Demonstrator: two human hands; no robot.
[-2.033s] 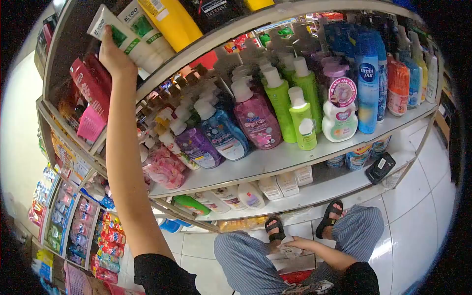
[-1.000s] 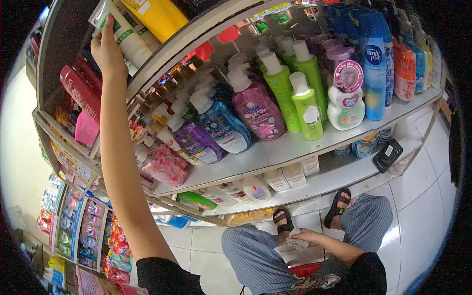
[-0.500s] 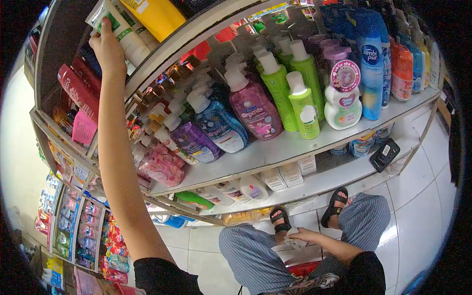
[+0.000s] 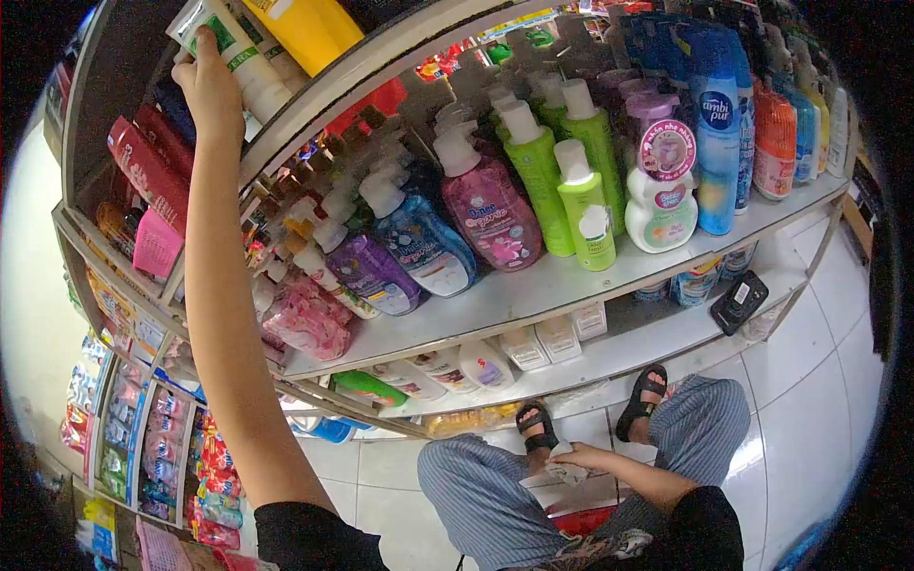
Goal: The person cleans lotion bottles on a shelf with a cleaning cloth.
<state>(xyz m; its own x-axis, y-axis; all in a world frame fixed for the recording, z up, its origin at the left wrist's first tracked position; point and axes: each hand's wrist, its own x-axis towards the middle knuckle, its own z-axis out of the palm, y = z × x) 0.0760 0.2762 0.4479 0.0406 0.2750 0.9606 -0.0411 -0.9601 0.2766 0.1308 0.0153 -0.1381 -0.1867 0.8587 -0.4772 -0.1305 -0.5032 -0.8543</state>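
My left hand (image 4: 211,88) reaches up to the upper left shelf and grips a white tube (image 4: 249,74) with a green label, thumb on its front. The other fingers are mostly hidden behind it. A second white tube and a yellow pack (image 4: 307,33) lean right beside it. Low between my knees, my right hand (image 4: 583,458) is closed on a crumpled pale cloth (image 4: 566,469). Below my left arm's shelf stand pump bottles: a purple one (image 4: 376,271), a blue one (image 4: 424,243), a pink one (image 4: 490,209) and several green ones (image 4: 592,214).
The shelf edge (image 4: 533,305) curves across in front of me. At its right are a white bottle (image 4: 661,214), a blue spray can (image 4: 717,143) and orange bottles (image 4: 775,143). A black device (image 4: 740,303) lies on the lower shelf. Red boxes (image 4: 148,162) lean at the left.
The view has shifted slightly. My left hand stays on the white tube and my right hand keeps the cloth, with hardly any movement.
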